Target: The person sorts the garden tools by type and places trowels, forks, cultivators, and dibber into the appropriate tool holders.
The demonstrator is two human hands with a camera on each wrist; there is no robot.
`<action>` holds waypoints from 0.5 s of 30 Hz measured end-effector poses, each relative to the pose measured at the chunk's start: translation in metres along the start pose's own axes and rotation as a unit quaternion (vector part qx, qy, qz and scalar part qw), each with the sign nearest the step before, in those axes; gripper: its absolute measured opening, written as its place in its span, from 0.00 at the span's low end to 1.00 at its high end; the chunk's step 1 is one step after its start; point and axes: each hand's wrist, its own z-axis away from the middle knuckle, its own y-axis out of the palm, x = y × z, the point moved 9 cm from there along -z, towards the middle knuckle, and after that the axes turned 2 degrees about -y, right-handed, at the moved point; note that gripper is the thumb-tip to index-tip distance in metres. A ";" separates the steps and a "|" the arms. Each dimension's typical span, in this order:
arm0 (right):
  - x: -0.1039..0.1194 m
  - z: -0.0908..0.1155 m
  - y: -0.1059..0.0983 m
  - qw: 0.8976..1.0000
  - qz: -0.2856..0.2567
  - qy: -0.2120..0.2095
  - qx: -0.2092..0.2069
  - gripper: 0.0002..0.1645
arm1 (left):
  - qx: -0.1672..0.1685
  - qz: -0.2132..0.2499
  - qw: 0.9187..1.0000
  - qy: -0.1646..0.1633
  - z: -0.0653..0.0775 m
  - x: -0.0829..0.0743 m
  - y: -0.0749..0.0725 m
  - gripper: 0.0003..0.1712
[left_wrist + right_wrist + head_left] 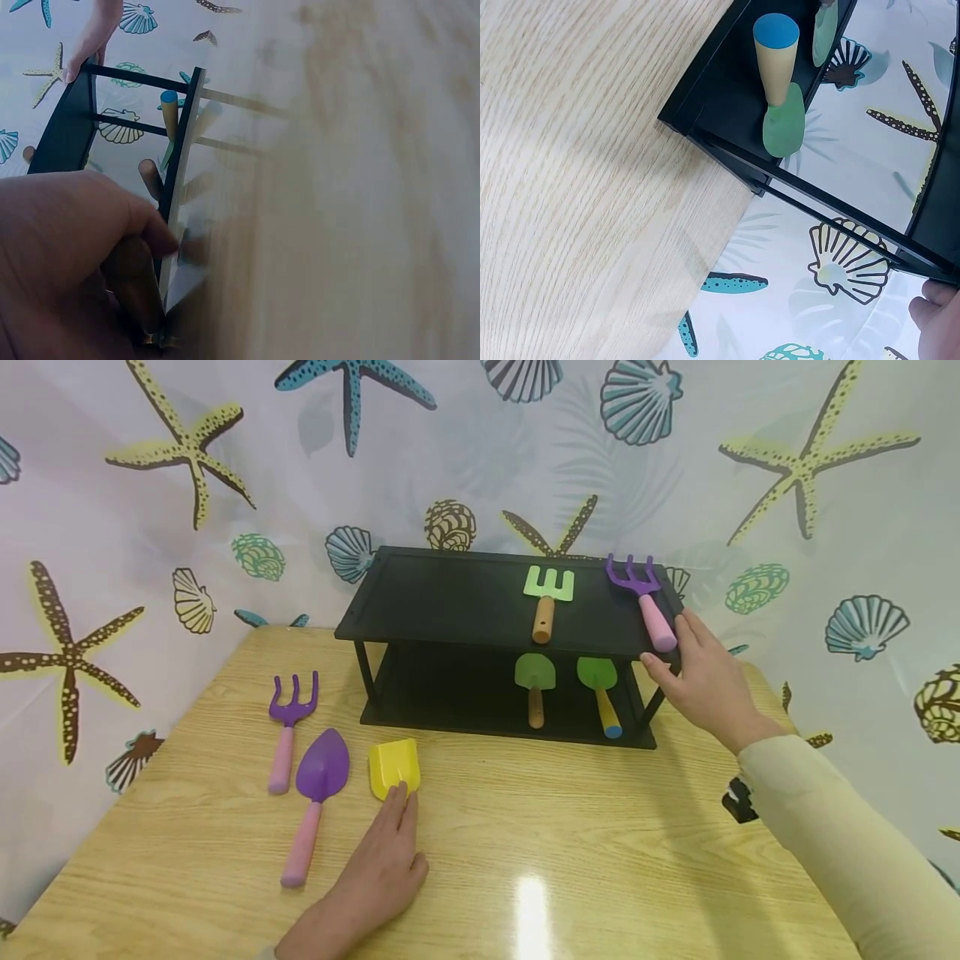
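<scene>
Left of centre in the head view, the left hand (378, 868) lies over the yellow scoop (393, 766) — fingers straight and close together, thumb apart; whether they grip its handle, I cannot tell. At centre right, the right hand (708, 681) pinches the corner of the black rack (442, 597) — just beside a pink-handled fork (646, 597).

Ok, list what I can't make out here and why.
Yellow scoop: head view, handle hidden under the left hand, so the grip is unclear.
Brown handle by that hand: left wrist view, far end lost in shadow at the bottom edge.
Table: left wrist view, grain blurred.
Right hand: right wrist view, mostly cut off by the right edge.
Dark item: head view, partly behind the right sleeve, too small to identify.
</scene>
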 end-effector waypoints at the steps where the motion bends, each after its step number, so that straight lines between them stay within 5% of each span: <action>1: 0.000 0.000 0.000 1.000 0.000 0.000 0.000 0.57 | -0.012 -0.009 1.000 0.016 0.001 -0.002 -0.002 0.38; 8: -0.001 0.000 0.000 1.000 -0.003 -0.001 -0.002 0.57 | -0.111 -0.105 0.981 0.116 0.009 -0.014 -0.011 0.33; 15: 0.000 0.000 0.000 1.000 -0.001 -0.001 0.001 0.57 | -0.121 -0.148 0.972 0.137 0.010 -0.014 -0.013 0.33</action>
